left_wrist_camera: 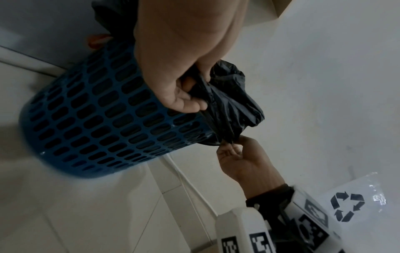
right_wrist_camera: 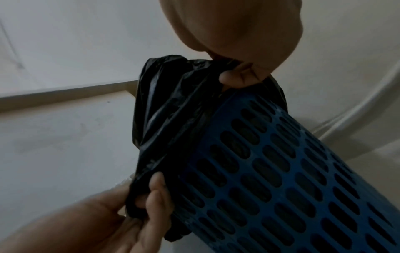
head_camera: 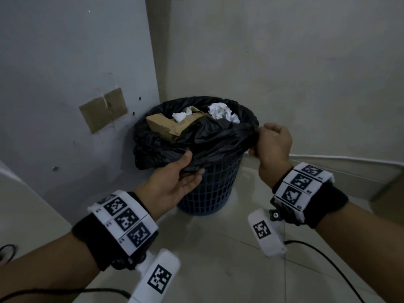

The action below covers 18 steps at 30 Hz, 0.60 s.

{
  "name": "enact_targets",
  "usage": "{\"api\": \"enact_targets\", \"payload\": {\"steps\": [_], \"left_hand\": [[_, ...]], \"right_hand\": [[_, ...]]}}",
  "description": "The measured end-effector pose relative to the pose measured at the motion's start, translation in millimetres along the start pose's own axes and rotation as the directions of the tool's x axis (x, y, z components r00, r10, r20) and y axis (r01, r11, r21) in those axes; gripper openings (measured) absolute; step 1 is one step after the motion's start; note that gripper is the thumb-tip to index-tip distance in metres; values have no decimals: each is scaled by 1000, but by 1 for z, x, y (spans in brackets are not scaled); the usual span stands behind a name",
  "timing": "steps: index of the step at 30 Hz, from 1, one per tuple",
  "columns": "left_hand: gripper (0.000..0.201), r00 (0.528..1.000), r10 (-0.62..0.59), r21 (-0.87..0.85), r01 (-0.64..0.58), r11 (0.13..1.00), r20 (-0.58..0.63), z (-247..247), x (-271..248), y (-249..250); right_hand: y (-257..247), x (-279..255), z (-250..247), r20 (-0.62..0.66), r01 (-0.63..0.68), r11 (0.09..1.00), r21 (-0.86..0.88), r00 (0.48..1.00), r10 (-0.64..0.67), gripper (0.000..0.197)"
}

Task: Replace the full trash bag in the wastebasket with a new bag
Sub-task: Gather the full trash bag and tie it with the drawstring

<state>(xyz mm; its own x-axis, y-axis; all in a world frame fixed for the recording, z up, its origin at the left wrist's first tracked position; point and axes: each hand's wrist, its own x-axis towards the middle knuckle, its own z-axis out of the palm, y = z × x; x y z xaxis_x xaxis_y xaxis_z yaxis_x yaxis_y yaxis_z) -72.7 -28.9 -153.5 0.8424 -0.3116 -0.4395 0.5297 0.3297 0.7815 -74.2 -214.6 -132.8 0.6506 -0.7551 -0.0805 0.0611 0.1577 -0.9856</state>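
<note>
The blue wastebasket [head_camera: 215,189] stands on the tiled floor [head_camera: 218,259] in a corner of the walls, and everything here sits around it. A full black trash bag [head_camera: 196,141] lines it, the bag's edge folded out over the rim so that the rim itself is hidden. Inside the bag's mouth lie a piece of brown cardboard [head_camera: 166,126] and crumpled white paper [head_camera: 223,112]; what lies beneath them cannot be seen.

The left hand [head_camera: 175,182] is at the near side of the wastebasket, its grip clamped on a gathered fold of the bag (thumb on top, fingers curled beneath). The right hand [head_camera: 272,144] is at the wastebasket's right side, its grip pinched shut on the bag's edge and drawing it taut away from the rim.

In the left wrist view a clear plastic sheet [left_wrist_camera: 357,210] printed with a black recycling symbol lies to the right of the wastebasket, cut off by the frame edge; no writing on it can be read. A small orange thing [left_wrist_camera: 97,40] behind the wastebasket is too blurred to name. On the wall left of the wastebasket is a brown cardboard patch [head_camera: 103,109].
</note>
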Motion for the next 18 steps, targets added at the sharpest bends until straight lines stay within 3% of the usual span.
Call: {"api": "enact_targets", "payload": {"steps": [4,7,12,15,18], "left_hand": [[21,1000,-12,-70,10,997,-18,-4,2,18],[29,1000,-17,-152,18,988,10,-9,5,31],[25,998,58,-176,-51,983,35,-4,10,37],[24,997,82,-144,-80,986,5,1,12,36],[28,994,106,-90,-107,990,-18,-4,14,36]], "right_hand": [[-19,-8,8,93,223,975,-13,971,-221,19],[-24,-10,13,153,250,968,-6,957,-246,17],[-27,-2,11,120,-138,977,160,986,120,4],[-38,6,-4,184,-382,890,251,921,343,12],[-37,15,-19,252,-526,826,202,843,475,17]]}}
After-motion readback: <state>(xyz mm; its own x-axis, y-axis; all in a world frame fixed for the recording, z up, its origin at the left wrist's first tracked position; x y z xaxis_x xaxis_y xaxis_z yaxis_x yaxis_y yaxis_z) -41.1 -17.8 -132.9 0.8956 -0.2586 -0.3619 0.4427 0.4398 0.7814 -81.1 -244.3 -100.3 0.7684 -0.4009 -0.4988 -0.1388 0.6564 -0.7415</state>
